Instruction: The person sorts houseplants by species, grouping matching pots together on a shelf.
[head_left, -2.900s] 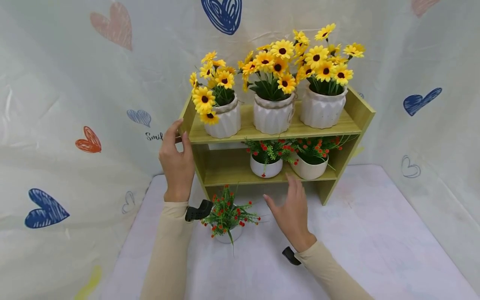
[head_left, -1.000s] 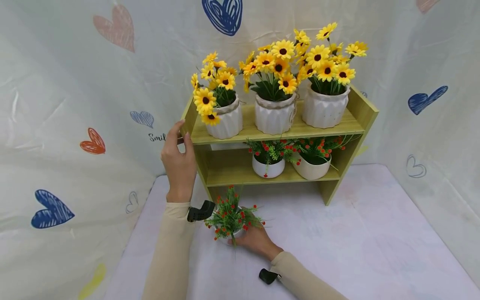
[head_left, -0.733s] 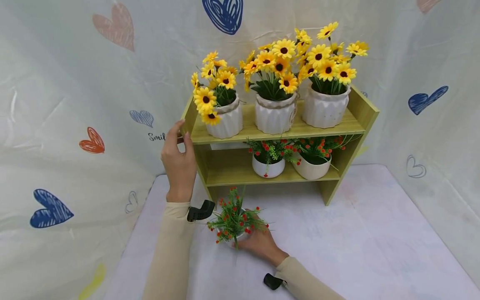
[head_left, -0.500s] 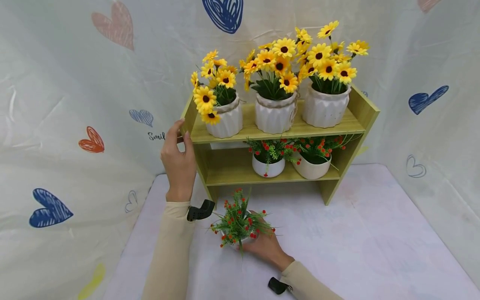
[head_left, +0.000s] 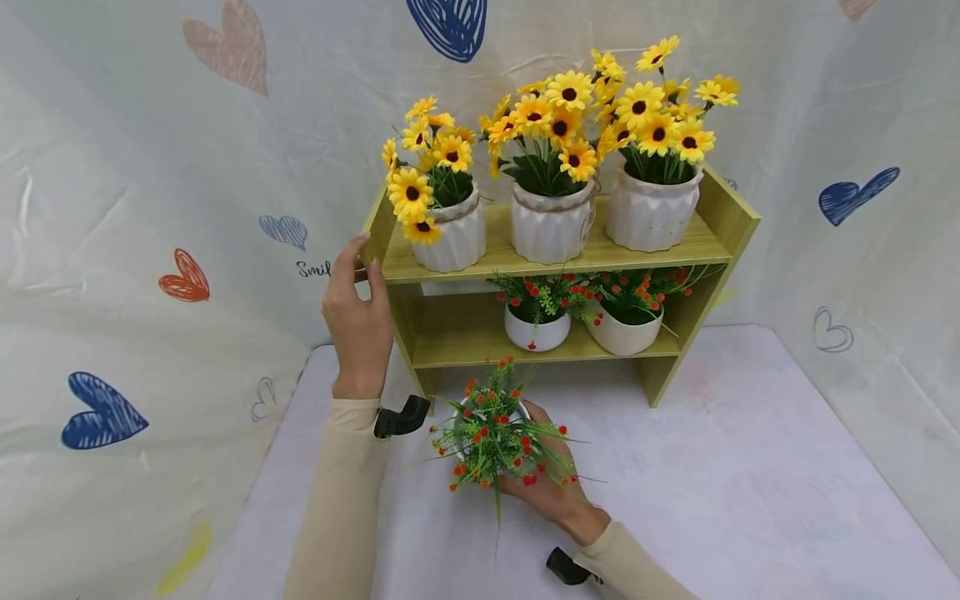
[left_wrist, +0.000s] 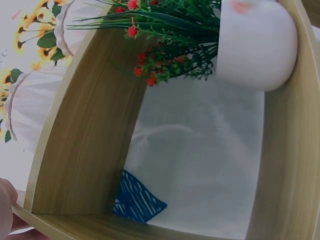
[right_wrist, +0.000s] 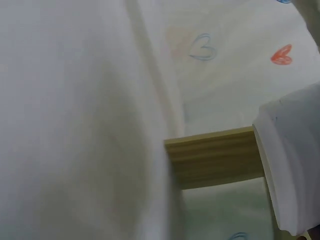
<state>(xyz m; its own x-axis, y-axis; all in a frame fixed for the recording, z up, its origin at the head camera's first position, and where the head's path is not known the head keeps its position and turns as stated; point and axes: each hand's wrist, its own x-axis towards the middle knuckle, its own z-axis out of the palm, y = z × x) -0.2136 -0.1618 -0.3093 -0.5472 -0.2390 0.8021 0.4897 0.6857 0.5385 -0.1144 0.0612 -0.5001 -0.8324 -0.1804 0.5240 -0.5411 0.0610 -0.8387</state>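
My left hand (head_left: 358, 325) grips the left side panel of a two-tier wooden shelf (head_left: 450, 321), thumb in front and fingers behind the edge. In the left wrist view, part of that hand (left_wrist: 6, 207) shows at the shelf corner. My right hand (head_left: 551, 479) holds a white-potted plant with red flowers (head_left: 491, 437) in front of the shelf. Its leaves cover most of the pot and some of my fingers. In the right wrist view, a white pot (right_wrist: 295, 160) stands out at the right, overlapping a wooden shelf leg (right_wrist: 220, 155).
Three white pots of yellow flowers (head_left: 551, 225) line the upper tier. On the lower tier, a white pot (head_left: 537, 332) and a cream pot (head_left: 627, 333), both with red flowers, stand towards the right. A pale cloth covers the table (head_left: 735, 467); a heart-printed curtain (head_left: 150, 167) hangs behind.
My right hand has come down from near the lower tier, taken hold of the red-flowered plant, and raised it slightly while shifting it right. My left hand stays on the shelf's side.
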